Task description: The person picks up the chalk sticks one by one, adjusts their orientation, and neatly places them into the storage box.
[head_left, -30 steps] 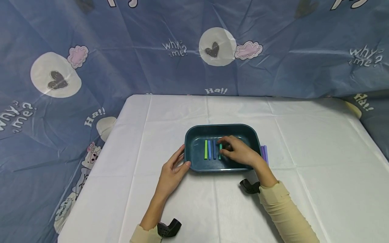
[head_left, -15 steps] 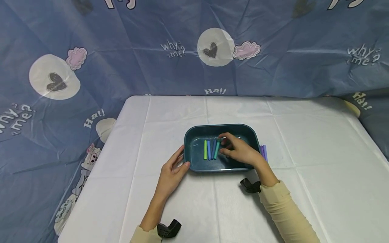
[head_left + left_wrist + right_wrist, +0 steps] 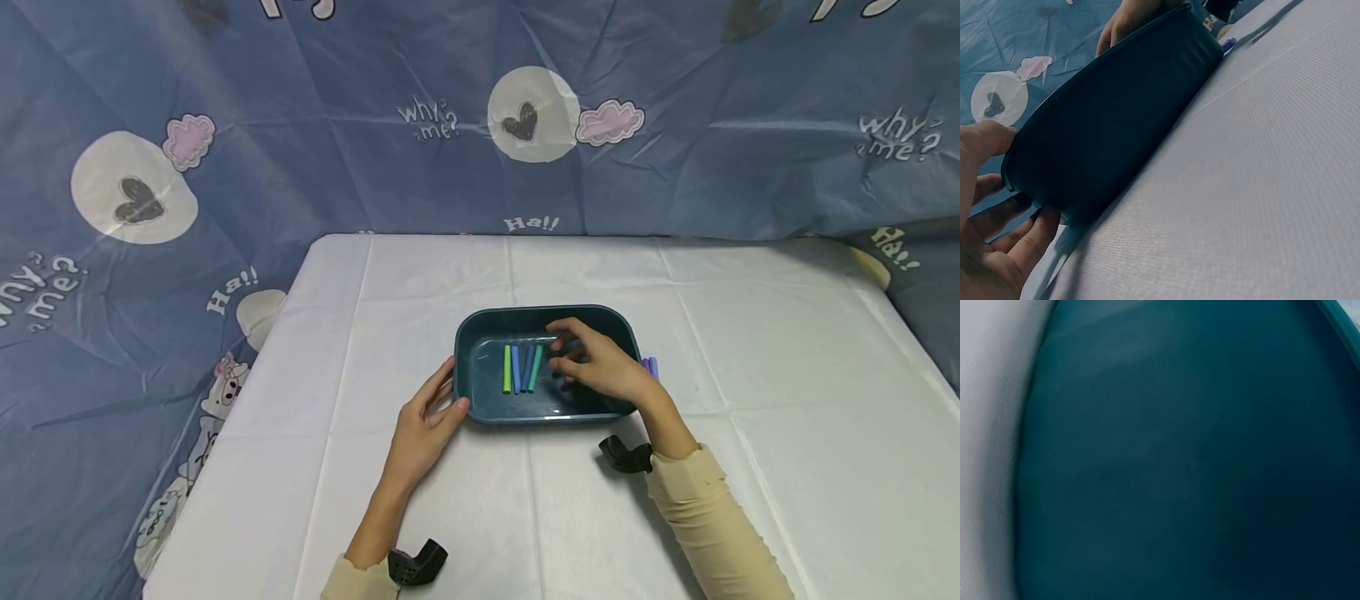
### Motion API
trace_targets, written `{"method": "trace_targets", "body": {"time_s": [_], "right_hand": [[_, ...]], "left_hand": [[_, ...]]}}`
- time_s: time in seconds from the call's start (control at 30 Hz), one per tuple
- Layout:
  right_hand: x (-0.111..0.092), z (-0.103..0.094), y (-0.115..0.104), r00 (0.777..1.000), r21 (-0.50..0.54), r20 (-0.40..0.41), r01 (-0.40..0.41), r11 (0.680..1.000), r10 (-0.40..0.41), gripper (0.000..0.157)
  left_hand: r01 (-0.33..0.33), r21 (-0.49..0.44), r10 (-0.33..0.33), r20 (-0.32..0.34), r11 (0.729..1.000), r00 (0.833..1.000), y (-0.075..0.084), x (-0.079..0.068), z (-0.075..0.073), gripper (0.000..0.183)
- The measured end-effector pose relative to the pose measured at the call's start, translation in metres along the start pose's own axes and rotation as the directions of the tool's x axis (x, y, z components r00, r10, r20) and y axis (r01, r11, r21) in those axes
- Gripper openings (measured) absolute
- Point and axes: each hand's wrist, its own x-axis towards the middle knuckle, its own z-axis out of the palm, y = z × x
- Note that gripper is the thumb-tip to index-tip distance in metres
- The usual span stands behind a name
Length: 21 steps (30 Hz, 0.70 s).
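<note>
Inside the dark teal tray (image 3: 487,413), short slim sticks lie side by side: a lime green one (image 3: 507,369), a light blue one (image 3: 516,370), a dark blue one (image 3: 527,368) and a teal one (image 3: 535,369). The last two lean slightly. My right hand (image 3: 600,362) hovers over the tray's right half, fingers loosely bent, holding nothing; a small gap separates it from the teal stick. At the tray's left end, my left hand (image 3: 420,433) holds the corner. Its thumb (image 3: 991,137) is at the rim, other fingers against the outer wall. The right wrist view shows mostly the tray's wall (image 3: 1147,456).
Purple sticks (image 3: 652,367) lie on the white cloth just outside the tray's right end, partly hidden by my right arm. A white-covered table (image 3: 420,275) extends around the tray. A blue printed curtain (image 3: 337,150) hangs behind it and at the left.
My right hand has moved the teal stick left against the dark blue one, let it go, and drawn back to the right. The left hand has stayed at the tray.
</note>
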Motion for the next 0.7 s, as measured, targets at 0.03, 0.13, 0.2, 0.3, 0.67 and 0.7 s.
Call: {"method": "trace_targets", "body": {"time_s": [0.03,0.13,0.2,0.3,0.67,0.7], "right_hand": [[0.0001,-0.0003,0.0,1.0,0.0,-0.001,0.002,1.0,-0.002,0.051],[0.0006,-0.0004,0.0004,1.0,0.005,0.004,0.001,1.0,-0.001,0.051],[0.001,-0.0001,0.0007,1.0,0.01,0.007,-0.002,1.0,0.002,0.051],[0.001,-0.0004,0.0007,1.0,0.01,0.009,-0.006,1.0,0.006,0.05],[-0.0046,-0.0077,-0.0031,1.0,0.04,0.005,-0.015,0.999,0.015,0.05],[-0.005,-0.0085,-0.0034,1.0,0.049,0.006,-0.013,0.999,0.013,0.05]], "left_hand": [[-0.002,0.0,0.002,0.0,1.0,1.0,0.0001,0.0001,0.0,0.057],[0.006,0.0,-0.006,-0.001,1.0,1.0,0.0004,0.0,-0.0001,0.057],[0.005,0.0,-0.005,-0.001,1.0,1.0,0.0005,-0.0003,-0.0002,0.057],[0.006,0.001,-0.006,-0.002,1.0,1.0,0.0008,-0.0005,-0.0004,0.057],[-0.01,-0.02,0.01,0.001,1.0,1.0,0.0007,-0.0002,-0.0008,0.057],[-0.008,-0.019,0.008,0.0,1.0,1.0,0.0007,-0.0003,-0.0008,0.057]]}}
